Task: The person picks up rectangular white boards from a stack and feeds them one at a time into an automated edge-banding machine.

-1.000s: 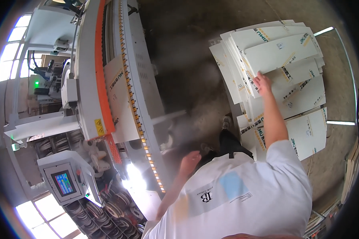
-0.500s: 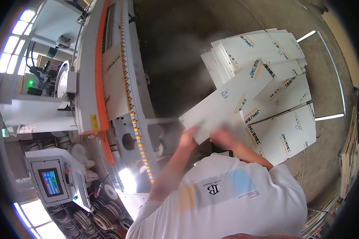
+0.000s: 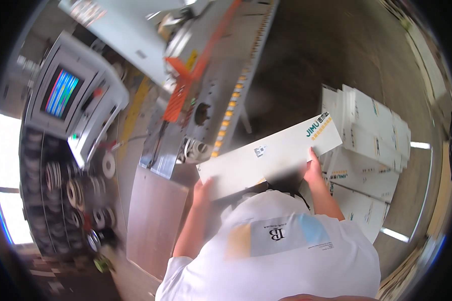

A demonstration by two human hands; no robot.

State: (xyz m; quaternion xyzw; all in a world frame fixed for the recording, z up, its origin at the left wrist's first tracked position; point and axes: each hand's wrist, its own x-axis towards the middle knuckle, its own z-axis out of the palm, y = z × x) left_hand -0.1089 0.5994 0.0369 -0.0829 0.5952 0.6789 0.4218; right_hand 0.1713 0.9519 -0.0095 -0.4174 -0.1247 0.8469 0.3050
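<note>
A long white board point(image 3: 281, 150) is held up in front of me, slanting so its right end is farther away. It has a small printed label near its middle and coloured lettering at the right end. My left hand point(image 3: 202, 190) grips its left end from the near edge. At the near edge toward the right end, my right hand point(image 3: 313, 168) is closed on it, with the thumb on the top face. Behind and beyond the board's right end stands a stack of similar white boards point(image 3: 374, 128). The fingers beneath the board are hidden.
On the left runs a long machine with a row of yellow rollers point(image 3: 229, 113) and an orange guard point(image 3: 180, 98). Its control panel point(image 3: 78, 85) with a lit screen stands farther left. Below hang several tape rolls point(image 3: 80, 190). A pale curved sheet point(image 3: 155, 220) lies near my left arm.
The board has come away from the stack and swung toward the machine side. My right hand has shifted out toward its right end. The view has turned left, bringing the control panel higher.
</note>
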